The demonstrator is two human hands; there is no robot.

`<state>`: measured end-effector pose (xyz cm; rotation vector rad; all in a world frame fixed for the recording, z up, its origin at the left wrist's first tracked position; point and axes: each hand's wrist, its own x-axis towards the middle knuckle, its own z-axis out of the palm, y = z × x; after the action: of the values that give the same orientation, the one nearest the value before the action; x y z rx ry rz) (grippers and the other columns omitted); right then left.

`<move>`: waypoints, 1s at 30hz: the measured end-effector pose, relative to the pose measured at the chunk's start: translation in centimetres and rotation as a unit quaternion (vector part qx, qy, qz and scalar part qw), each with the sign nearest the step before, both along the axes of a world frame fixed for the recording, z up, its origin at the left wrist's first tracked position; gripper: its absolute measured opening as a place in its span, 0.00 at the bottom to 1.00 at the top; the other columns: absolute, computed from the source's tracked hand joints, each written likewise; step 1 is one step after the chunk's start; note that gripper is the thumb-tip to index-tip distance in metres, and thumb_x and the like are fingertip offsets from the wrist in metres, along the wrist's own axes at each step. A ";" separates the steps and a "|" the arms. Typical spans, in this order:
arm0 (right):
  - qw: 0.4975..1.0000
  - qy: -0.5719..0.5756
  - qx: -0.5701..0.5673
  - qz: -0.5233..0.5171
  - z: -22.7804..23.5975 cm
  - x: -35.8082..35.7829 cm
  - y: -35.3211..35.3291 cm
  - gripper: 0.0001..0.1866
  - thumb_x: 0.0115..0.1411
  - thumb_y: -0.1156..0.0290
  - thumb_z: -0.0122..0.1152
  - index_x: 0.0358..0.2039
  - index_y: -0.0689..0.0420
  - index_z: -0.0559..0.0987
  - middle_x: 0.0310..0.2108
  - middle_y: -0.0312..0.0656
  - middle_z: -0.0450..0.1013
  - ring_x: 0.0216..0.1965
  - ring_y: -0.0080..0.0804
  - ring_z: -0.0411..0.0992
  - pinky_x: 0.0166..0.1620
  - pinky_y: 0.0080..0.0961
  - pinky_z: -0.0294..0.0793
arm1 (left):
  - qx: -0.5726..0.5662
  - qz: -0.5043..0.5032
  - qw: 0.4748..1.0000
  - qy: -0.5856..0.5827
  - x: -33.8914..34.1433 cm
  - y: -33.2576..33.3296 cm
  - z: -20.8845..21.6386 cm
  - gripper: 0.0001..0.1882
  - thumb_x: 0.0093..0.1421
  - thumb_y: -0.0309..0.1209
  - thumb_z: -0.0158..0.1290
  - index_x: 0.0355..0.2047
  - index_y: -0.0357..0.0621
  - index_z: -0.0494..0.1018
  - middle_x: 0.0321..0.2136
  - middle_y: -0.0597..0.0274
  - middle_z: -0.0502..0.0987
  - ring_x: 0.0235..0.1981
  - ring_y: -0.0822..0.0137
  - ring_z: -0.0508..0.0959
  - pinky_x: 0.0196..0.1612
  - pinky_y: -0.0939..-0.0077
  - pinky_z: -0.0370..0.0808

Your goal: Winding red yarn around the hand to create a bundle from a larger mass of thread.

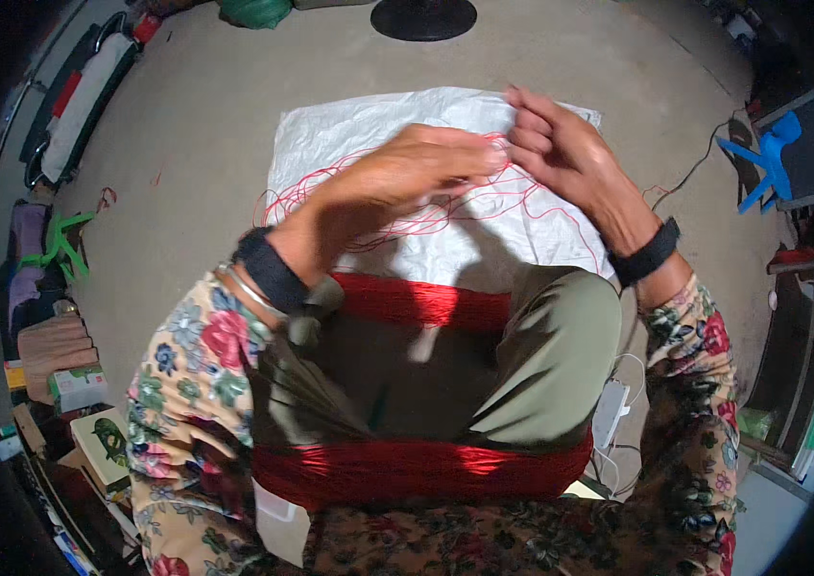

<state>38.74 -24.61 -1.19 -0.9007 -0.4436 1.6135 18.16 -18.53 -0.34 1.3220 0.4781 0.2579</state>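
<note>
Thin red thread (pixel 407 228) lies in loose loops across a white woven sheet (pixel 330 130) on the floor. My left hand (pixel 431 158) is over it, fingers pressed together, with red strands at the fingertips. Close beside it is my right hand (pixel 561 144), its fingers curled in a pinch where the strands meet. From there thread hangs down toward my knee. A thick band of red thread (pixel 417 470) crosses my lap, and another red stretch (pixel 426 303) spans between my knees. The exact grip of the fingertips is partly blurred.
A round black base (pixel 423 17) stands on the floor beyond the sheet. Blue straps (pixel 770 163) hang at the right, near a metal rack (pixel 796 355). Boxes (pixel 79 389) and green straps (pixel 63 245) line the left. A white power strip (pixel 610 413) with cables is by my right leg.
</note>
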 end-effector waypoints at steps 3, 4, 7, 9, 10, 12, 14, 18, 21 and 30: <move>0.993 0.022 0.110 0.031 3.7 -3.8 3.0 0.10 0.66 0.68 0.47 0.42 0.61 0.69 0.17 0.27 0.51 0.17 0.17 0.48 0.20 0.17 0.52 | -0.079 -0.099 0.988 -0.084 1.4 0.2 0.3 0.13 0.66 0.34 0.47 0.39 0.36 0.75 0.29 0.64 0.74 0.20 0.79 0.67 0.26 0.84 0.67; 0.989 0.015 0.145 0.025 3.6 -3.7 4.1 0.11 0.66 0.69 0.45 0.43 0.62 0.69 0.18 0.27 0.50 0.17 0.17 0.48 0.20 0.16 0.52 | -0.084 -0.098 0.988 -0.082 0.8 0.7 -0.4 0.13 0.66 0.34 0.47 0.39 0.36 0.75 0.29 0.64 0.74 0.20 0.79 0.67 0.26 0.84 0.67; 0.994 -0.038 0.104 0.018 0.5 1.2 6.0 0.09 0.66 0.68 0.48 0.42 0.60 0.70 0.16 0.25 0.48 0.17 0.16 0.46 0.18 0.15 0.49 | 0.227 0.009 0.970 -0.083 -2.9 2.4 -0.2 0.13 0.64 0.35 0.48 0.34 0.38 0.75 0.14 0.74 0.63 0.15 0.83 0.58 0.18 0.86 0.56; 0.987 -0.118 0.038 -0.105 -2.3 7.6 6.9 0.11 0.67 0.71 0.42 0.45 0.63 0.69 0.17 0.27 0.50 0.17 0.17 0.47 0.19 0.16 0.50 | 0.077 0.089 0.985 0.125 -8.0 4.7 2.1 0.12 0.63 0.37 0.50 0.33 0.40 0.74 0.11 0.77 0.58 0.14 0.83 0.57 0.16 0.84 0.54; 0.988 -0.087 0.039 -0.118 -5.7 13.4 7.2 0.12 0.67 0.72 0.41 0.46 0.63 0.69 0.17 0.27 0.51 0.17 0.17 0.47 0.18 0.16 0.50 | 0.061 0.129 0.971 0.190 -10.8 6.4 1.2 0.12 0.61 0.38 0.52 0.33 0.41 0.74 0.11 0.77 0.58 0.13 0.82 0.57 0.16 0.83 0.54; 0.953 -0.166 -0.047 -0.250 -9.0 17.6 7.2 0.10 0.66 0.73 0.41 0.43 0.62 0.70 0.17 0.27 0.54 0.16 0.18 0.50 0.18 0.16 0.53 | 0.169 0.151 0.921 0.316 -18.7 8.6 -0.3 0.11 0.60 0.38 0.53 0.29 0.42 0.76 0.13 0.75 0.62 0.14 0.80 0.60 0.16 0.81 0.58; 0.921 -0.175 -0.114 -0.328 -11.7 20.9 6.4 0.07 0.66 0.69 0.46 0.36 0.58 0.70 0.16 0.27 0.56 0.16 0.20 0.53 0.18 0.18 0.54 | 0.193 0.171 0.881 0.397 -25.2 9.0 -1.4 0.11 0.60 0.37 0.54 0.28 0.43 0.76 0.14 0.74 0.64 0.14 0.80 0.62 0.17 0.81 0.62; 0.913 -0.293 -0.132 -0.252 -18.2 29.0 5.5 0.10 0.64 0.68 0.47 0.40 0.57 0.75 0.21 0.34 0.66 0.20 0.24 0.64 0.19 0.22 0.65 | 0.097 0.236 0.912 0.321 -33.1 7.7 -4.0 0.12 0.60 0.38 0.53 0.27 0.43 0.76 0.14 0.73 0.64 0.14 0.78 0.63 0.19 0.81 0.66; 0.773 -0.627 0.062 0.075 -17.0 15.5 7.7 0.15 0.62 0.65 0.49 0.45 0.59 0.76 0.33 0.42 0.73 0.29 0.29 0.73 0.32 0.26 0.74 | 0.081 0.280 0.869 0.401 -32.1 4.3 -2.2 0.11 0.60 0.38 0.53 0.27 0.43 0.76 0.13 0.73 0.63 0.13 0.77 0.62 0.19 0.79 0.65; 0.857 -0.379 0.237 0.258 5.0 -9.2 3.6 0.14 0.63 0.65 0.53 0.35 0.63 0.79 0.25 0.36 0.75 0.25 0.17 0.71 0.30 0.15 0.72 | 0.334 0.407 0.817 0.236 -23.4 5.0 12.0 0.16 0.61 0.46 0.52 0.34 0.46 0.74 0.13 0.80 0.58 0.12 0.83 0.54 0.16 0.84 0.48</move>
<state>29.54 -21.01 3.82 -1.0551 -1.6820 1.4344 -5.22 -13.51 11.69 1.8071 1.4872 0.8805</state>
